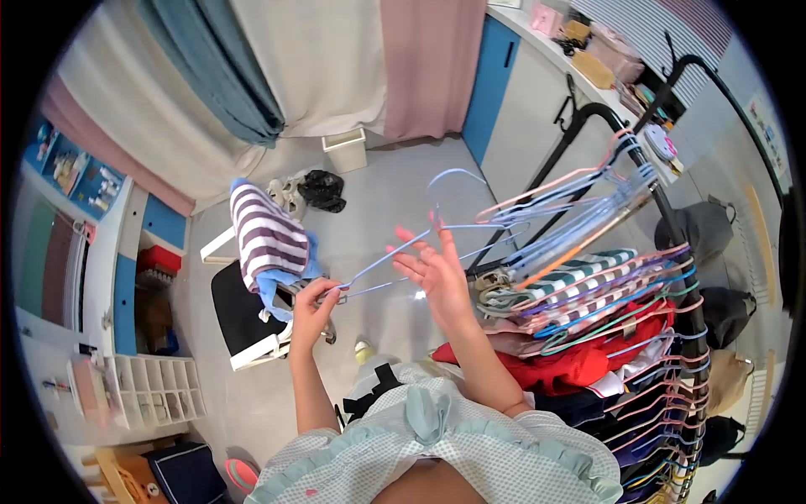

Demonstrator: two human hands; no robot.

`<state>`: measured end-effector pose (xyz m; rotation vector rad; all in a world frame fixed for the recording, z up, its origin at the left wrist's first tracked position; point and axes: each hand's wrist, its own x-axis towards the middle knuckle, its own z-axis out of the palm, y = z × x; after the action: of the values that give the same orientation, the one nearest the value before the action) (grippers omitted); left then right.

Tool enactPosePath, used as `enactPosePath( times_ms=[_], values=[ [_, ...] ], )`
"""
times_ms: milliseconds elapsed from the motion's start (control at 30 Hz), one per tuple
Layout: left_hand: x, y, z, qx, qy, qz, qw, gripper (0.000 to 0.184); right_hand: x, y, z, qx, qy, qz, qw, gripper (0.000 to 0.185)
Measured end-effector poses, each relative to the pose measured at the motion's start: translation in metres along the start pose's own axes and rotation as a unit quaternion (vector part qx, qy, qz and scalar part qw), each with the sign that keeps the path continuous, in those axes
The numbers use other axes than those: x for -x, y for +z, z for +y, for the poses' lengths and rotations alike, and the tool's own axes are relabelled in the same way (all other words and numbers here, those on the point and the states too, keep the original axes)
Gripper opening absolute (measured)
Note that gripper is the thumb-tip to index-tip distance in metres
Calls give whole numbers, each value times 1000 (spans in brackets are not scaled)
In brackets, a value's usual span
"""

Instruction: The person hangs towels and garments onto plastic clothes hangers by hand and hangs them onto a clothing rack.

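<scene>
A light blue hanger [390,254] is held in front of me over the grey floor, with no garment on it. My left hand [313,309] pinches its left end. My right hand [437,273] is raised under the hook, palm showing and fingers spread, beside the hanger's upper bar; whether the fingertips touch the bar is hard to tell. Right of it, several bare blue and pink hangers [579,197] hang bunched on a black rack [672,227]. Below them on the rack hang striped clothes [588,281] and a red garment [579,365].
A black and white chair [239,311] stands at the left with a striped garment [267,231] over it. Behind are a white bin [345,151], a black plastic bag [321,191] and curtains [319,67]. A cluttered counter [546,34] runs at the upper right.
</scene>
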<state>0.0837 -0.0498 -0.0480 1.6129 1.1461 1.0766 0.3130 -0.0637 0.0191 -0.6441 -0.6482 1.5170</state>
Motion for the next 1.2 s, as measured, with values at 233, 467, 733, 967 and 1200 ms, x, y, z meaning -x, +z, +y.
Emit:
enactPosePath(
  times_ms=[233,467,733,967,1200],
  values=[
    [14,-63,-24,1,-68,44,997,26,-19,44,58,44,30,-4,999,46],
    [-7,-120,-75,-150,-26,134,979,18,-51,82,122,90,31,36,995,42],
    [-58,-156,-124,-427,76,163,886,38,-89,92,166,141,25,89,986,34],
    [-74,-174,-152,-495,21,41,868,39,-100,94,183,198,-6,127,972,27],
    [-77,-183,-147,-395,76,125,907,13,-106,84,205,301,22,96,949,24]
  ],
)
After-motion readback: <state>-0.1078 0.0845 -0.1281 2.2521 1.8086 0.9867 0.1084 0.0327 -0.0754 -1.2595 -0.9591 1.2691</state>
